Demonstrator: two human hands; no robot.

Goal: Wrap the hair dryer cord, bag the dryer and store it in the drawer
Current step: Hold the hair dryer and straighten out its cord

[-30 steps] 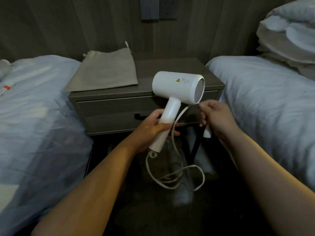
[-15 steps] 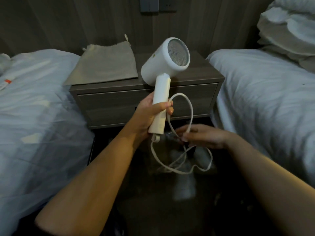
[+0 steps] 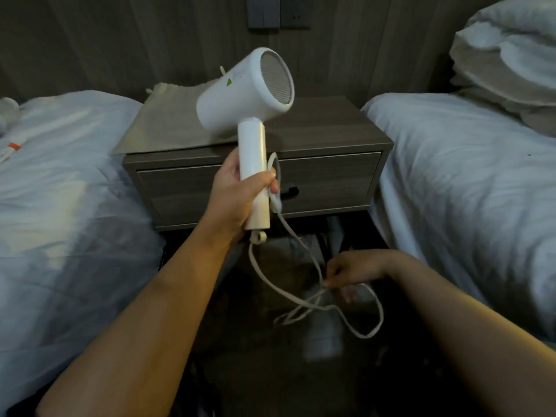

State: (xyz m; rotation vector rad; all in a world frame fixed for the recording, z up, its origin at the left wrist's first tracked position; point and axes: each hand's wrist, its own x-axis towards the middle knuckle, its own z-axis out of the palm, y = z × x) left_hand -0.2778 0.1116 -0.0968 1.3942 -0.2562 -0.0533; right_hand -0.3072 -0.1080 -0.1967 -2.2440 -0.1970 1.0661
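My left hand [image 3: 240, 191] grips dryer [image 3: 246, 91]; one cord [image 3: 301, 243] loop at handle. My right hand [image 3: 355, 270] pinches slack. Flat bag [image 3: 168, 121] on desk [image 3: 331, 124], drawer [image 3: 331, 182] closed: wrapping barely begun.

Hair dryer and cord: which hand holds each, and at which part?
The left hand grips the hair dryer by its handle; the right hand pinches the cord mid-length.

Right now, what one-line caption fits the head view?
Left hand holds the white hair dryer by its handle while the right hand pinches the dangling cord.
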